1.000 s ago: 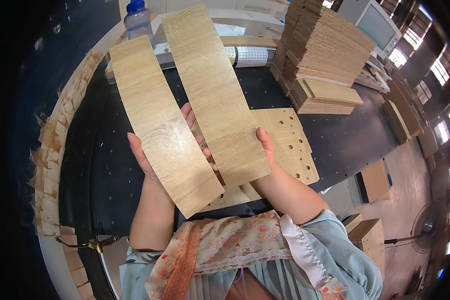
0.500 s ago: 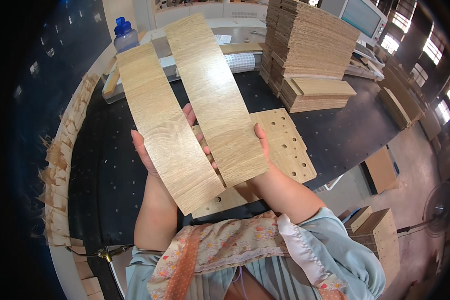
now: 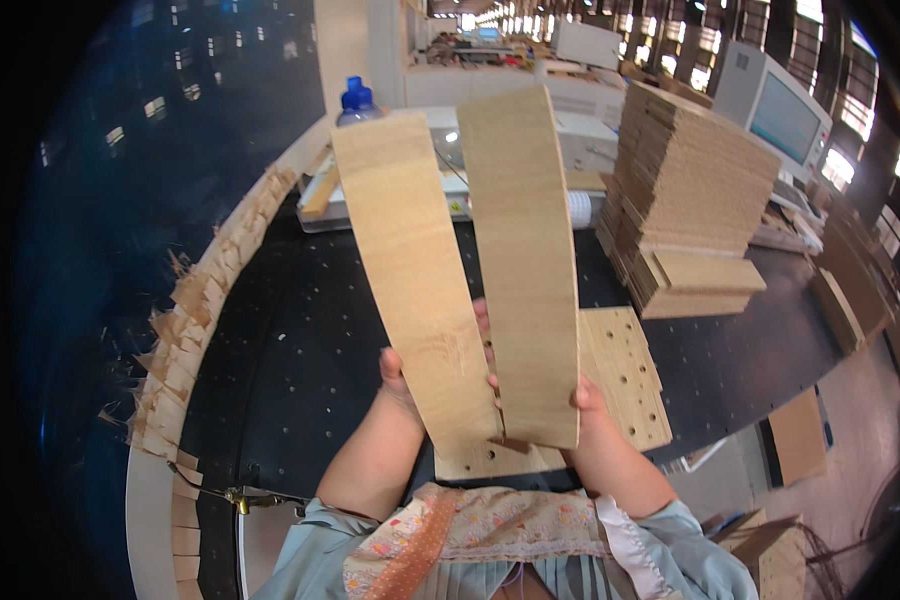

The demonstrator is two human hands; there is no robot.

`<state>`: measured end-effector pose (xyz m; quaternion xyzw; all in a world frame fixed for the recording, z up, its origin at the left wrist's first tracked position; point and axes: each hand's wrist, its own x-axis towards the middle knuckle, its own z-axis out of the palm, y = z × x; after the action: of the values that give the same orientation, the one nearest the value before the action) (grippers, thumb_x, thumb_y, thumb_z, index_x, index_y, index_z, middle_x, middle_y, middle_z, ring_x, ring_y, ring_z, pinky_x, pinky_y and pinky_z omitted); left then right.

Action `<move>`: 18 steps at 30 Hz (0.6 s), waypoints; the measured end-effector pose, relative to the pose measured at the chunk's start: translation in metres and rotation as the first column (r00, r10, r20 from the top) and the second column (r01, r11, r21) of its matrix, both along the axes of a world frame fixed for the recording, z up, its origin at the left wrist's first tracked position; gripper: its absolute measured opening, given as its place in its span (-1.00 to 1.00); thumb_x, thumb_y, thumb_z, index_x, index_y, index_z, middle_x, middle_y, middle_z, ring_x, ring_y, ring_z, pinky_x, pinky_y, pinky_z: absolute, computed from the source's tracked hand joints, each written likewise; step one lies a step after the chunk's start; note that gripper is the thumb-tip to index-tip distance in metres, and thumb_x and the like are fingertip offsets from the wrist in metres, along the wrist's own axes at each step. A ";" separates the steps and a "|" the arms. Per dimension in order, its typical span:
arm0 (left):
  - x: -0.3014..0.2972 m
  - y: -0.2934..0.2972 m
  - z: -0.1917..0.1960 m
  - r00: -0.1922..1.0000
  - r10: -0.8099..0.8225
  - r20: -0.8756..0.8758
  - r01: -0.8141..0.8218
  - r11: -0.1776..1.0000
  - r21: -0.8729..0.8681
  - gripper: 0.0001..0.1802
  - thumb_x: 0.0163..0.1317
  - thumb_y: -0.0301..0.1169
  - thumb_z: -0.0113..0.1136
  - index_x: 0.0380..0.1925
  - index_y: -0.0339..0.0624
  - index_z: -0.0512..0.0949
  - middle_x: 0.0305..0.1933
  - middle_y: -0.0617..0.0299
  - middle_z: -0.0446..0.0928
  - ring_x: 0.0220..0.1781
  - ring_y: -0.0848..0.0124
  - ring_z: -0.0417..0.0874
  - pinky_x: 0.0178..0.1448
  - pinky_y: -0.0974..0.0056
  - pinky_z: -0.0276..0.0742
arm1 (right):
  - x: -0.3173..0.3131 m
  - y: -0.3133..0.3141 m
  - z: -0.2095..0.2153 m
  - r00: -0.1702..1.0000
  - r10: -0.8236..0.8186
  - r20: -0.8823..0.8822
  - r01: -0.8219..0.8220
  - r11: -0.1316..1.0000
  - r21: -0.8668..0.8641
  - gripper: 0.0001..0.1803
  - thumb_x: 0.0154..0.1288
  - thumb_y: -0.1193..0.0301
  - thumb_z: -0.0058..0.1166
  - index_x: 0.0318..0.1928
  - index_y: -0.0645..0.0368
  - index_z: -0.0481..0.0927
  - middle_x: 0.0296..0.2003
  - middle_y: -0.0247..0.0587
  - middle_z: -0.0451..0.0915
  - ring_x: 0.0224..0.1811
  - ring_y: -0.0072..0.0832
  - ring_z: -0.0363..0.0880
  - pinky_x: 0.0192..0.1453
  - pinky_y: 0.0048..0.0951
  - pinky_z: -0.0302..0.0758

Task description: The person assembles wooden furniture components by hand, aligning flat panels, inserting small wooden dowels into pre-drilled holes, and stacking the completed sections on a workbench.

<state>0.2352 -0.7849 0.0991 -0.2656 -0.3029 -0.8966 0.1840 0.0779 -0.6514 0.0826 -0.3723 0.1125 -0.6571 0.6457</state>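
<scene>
Two long pale wooden boards stand raised in front of me. My left hand (image 3: 398,385) grips the bottom of the left board (image 3: 410,270). Beside it, the right board (image 3: 523,260) is held at its lower end by my right hand (image 3: 582,398). The boards lean side by side, almost touching near the bottom, and hide most of my fingers. Under them a flat wooden panel with many drilled holes (image 3: 625,375) lies on the black perforated table (image 3: 290,370).
A tall stack of wooden boards (image 3: 685,205) stands at the right on the table. A bottle with a blue cap (image 3: 356,100) is at the back. Splintered wood offcuts (image 3: 185,330) line the table's left edge. A monitor (image 3: 775,105) sits behind the stack.
Both boards have been lifted and tilted more upright, closer to my face. My hands have come nearer to my body, and the view has tipped up toward the hall.
</scene>
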 end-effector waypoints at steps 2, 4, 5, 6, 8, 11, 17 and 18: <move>0.001 0.001 -0.001 0.997 0.056 0.052 -0.057 0.998 0.017 0.27 -0.29 0.15 0.45 0.35 -0.23 0.00 0.28 0.09 0.22 0.01 0.02 0.49 -0.02 -0.18 0.48 | 0.000 0.000 -0.002 1.000 0.007 -0.011 -0.007 1.000 -0.024 0.05 -0.12 0.15 0.33 0.33 0.29 0.07 0.23 0.13 0.23 0.24 -0.04 0.31 0.20 -0.09 0.40; -0.001 -0.001 -0.003 1.000 0.002 -0.003 -0.002 1.000 0.002 0.30 -0.29 0.13 0.48 0.35 -0.29 -0.03 0.30 0.05 0.19 0.11 0.04 0.43 0.08 -0.15 0.44 | -0.001 0.002 -0.005 1.000 -0.002 -0.017 0.002 1.000 -0.030 0.04 -0.14 0.18 0.33 0.32 0.30 0.08 0.22 0.14 0.23 0.22 -0.03 0.32 0.19 -0.10 0.40; -0.001 -0.006 -0.008 0.999 -0.018 -0.030 0.017 0.999 -0.027 0.32 -0.28 0.15 0.47 0.35 -0.31 -0.06 0.35 0.01 0.14 0.19 0.04 0.38 0.15 -0.13 0.41 | 0.000 0.002 -0.008 1.000 -0.001 -0.014 0.001 1.000 -0.024 0.04 -0.15 0.19 0.32 0.32 0.30 0.09 0.22 0.14 0.24 0.21 -0.03 0.33 0.19 -0.10 0.40; 0.000 -0.008 -0.009 0.998 -0.045 -0.054 0.042 0.998 -0.053 0.34 -0.28 0.17 0.47 0.35 -0.33 -0.09 0.39 -0.03 0.08 0.27 0.05 0.34 0.21 -0.11 0.38 | 0.000 0.002 -0.008 1.000 -0.006 -0.009 0.006 1.000 -0.014 0.03 -0.16 0.20 0.32 0.32 0.30 0.10 0.21 0.15 0.25 0.21 -0.03 0.33 0.19 -0.10 0.40; 0.005 -0.009 -0.007 0.998 0.032 0.046 -0.028 0.997 -0.069 0.34 -0.31 0.15 0.50 0.34 -0.34 -0.05 0.39 -0.03 0.09 0.27 0.06 0.34 0.23 -0.08 0.38 | 0.000 0.001 -0.006 1.000 -0.020 -0.007 0.020 1.000 -0.017 -0.04 -0.15 0.26 0.30 0.29 0.32 0.18 0.20 0.16 0.28 0.22 -0.01 0.32 0.22 -0.07 0.36; 0.000 -0.008 -0.009 0.995 0.062 0.075 -0.058 0.997 -0.052 0.32 -0.35 0.13 0.52 0.33 -0.31 0.01 0.37 -0.03 0.12 0.30 0.07 0.30 0.27 -0.05 0.36 | -0.016 0.012 -0.021 0.995 -0.054 -0.083 0.056 0.998 0.018 -0.14 -0.12 0.38 0.28 0.26 0.33 0.26 0.26 0.14 0.20 0.31 -0.02 0.21 0.31 -0.09 0.25; -0.020 0.000 -0.006 0.916 0.382 0.120 -0.381 0.924 -0.027 0.25 -0.30 0.02 0.52 0.35 -0.19 0.01 0.38 -0.04 0.10 0.42 0.10 0.14 0.36 -0.06 0.26 | 0.030 0.010 0.018 0.095 -0.708 -0.700 0.444 0.659 -0.607 -0.18 -0.18 0.29 0.42 0.20 0.11 0.41 0.22 0.06 0.22 0.26 -0.06 0.22 0.28 -0.16 0.22; -0.022 0.000 -0.009 0.909 0.408 0.086 -0.406 0.913 -0.035 0.23 -0.28 -0.02 0.52 0.35 -0.17 0.00 0.39 -0.04 0.08 0.43 0.11 0.10 0.38 -0.07 0.24 | 0.040 0.009 0.026 -0.196 -0.724 -0.661 0.376 0.567 -0.733 -0.17 -0.20 0.26 0.44 0.18 0.09 0.43 0.19 0.07 0.25 0.21 -0.05 0.27 0.25 -0.15 0.25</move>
<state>0.2136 -0.7850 0.0903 -0.1569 -0.3669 -0.8473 0.3505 0.1175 -0.6425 0.1086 -0.6850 0.5533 -0.4737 -0.0146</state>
